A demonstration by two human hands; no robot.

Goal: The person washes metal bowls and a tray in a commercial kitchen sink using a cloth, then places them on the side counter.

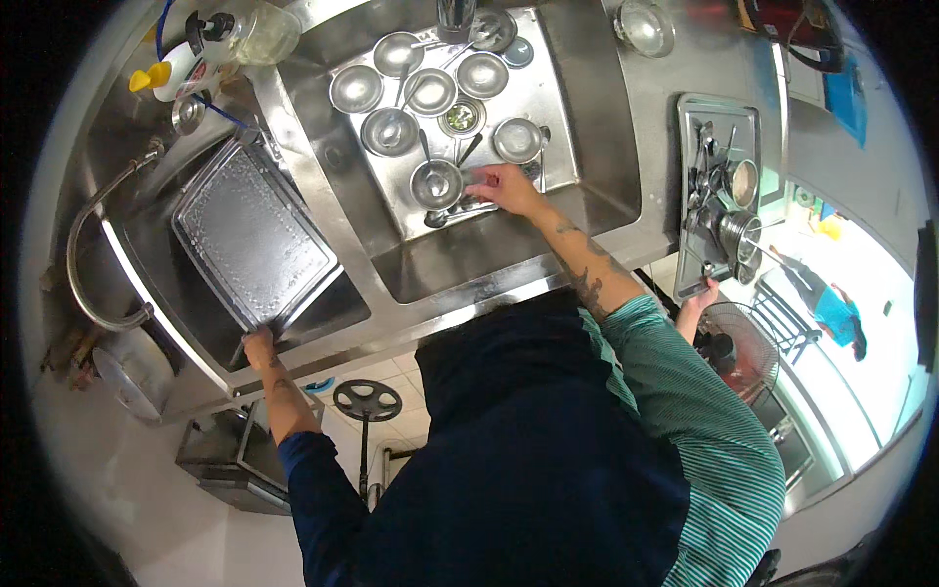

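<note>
My left hand [258, 348] grips the near corner of a wet metal tray [253, 235], tilted in the left sink basin. My right hand [500, 185] reaches into the right basin, its fingers bent beside a small metal bowl [436, 185]; something small and translucent shows at the fingertips, but whether they hold it is unclear. The bowl stands on a large metal tray [565, 125] with several more metal bowls [482, 75], spoons and a round dish with green scraps [461, 117]. A metal bowl with whitish contents [517, 140] is beyond my right hand.
Another person's hand [700, 295] holds a metal tray [684, 121] of spoons and stacked bowls at the right. A hose tap [73, 249] and a yellow-capped bottle [172, 73] are left. A metal bowl [645, 29] is upper right. A fan [741, 352] and a distant person [836, 312] are right.
</note>
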